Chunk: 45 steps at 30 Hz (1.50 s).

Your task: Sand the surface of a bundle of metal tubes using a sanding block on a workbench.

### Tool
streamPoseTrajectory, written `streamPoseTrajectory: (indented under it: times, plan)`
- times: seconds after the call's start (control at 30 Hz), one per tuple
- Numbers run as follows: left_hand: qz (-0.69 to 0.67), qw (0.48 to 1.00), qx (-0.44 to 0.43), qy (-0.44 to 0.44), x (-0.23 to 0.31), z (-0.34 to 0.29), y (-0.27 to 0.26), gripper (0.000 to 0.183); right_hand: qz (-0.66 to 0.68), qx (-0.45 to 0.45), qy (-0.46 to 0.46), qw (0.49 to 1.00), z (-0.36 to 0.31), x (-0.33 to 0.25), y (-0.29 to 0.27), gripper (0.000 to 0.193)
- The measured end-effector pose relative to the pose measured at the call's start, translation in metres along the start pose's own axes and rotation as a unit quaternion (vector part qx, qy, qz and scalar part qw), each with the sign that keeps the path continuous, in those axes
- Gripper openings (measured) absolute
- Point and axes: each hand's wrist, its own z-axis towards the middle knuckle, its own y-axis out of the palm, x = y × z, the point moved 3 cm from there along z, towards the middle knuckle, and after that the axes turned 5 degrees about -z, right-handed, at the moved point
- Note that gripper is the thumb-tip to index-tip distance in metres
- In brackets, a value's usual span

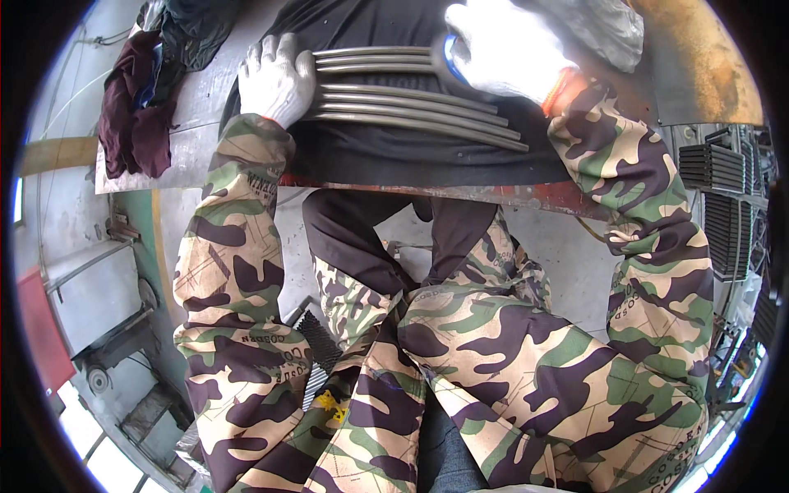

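My left hand [278, 80], in a white glove, lies flat with its fingers stretched out at the left ends of several grey metal rods. Three of these rods [374, 60] lie close together in an upper group. A lower group of rods [411, 108] fans out slightly toward the right. At the upper group's right ends, my white-gloved right hand [508, 56] is closed, its fingers curled. A blue-edged object [449, 57] shows at its left side, mostly hidden by the glove; glare and blur hide its kind.
Black cloth [362, 164] covers the table under the rods. Dark red clothing [136, 123] lies at the table's left, and a clear plastic bag [604, 31] at the far right. Stacked dark metal parts [723, 168] stand on a rack to the right. My legs are below the table edge.
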Motion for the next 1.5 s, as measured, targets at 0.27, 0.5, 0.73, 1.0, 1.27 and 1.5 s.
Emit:
streamPoseTrajectory:
  times: [0.27,0.5,0.73,1.0,1.27,1.5]
  plan:
    - [-0.013,0.997,-0.045,-0.064,0.007,0.002,-0.002,0.03,-0.014,-0.014,-0.007,1.0,0.018,-0.006,0.007,0.017]
    - [-0.013,0.999,-0.01,-0.046,0.01,0.008,-0.009,0.04,-0.001,-0.051,-0.023,0.998,0.057,-0.019,0.012,0.022]
    - [-0.014,0.999,-0.014,-0.046,0.011,0.005,-0.006,0.04,-0.012,-0.087,-0.021,0.996,0.067,-0.031,0.007,0.027]
    - [-0.03,0.991,-0.065,-0.111,0.015,0.013,-0.006,0.031,-0.011,-0.057,-0.014,0.998,0.058,-0.026,0.008,0.027]
    - [-0.037,0.992,-0.039,-0.113,0.018,0.01,-0.012,0.033,-0.015,-0.076,-0.003,0.997,0.062,-0.031,0.01,0.027]
    - [-0.023,0.998,0.025,-0.061,0.017,0.001,-0.019,0.037,-0.03,-0.044,0.009,0.999,0.059,-0.012,0.009,0.023]
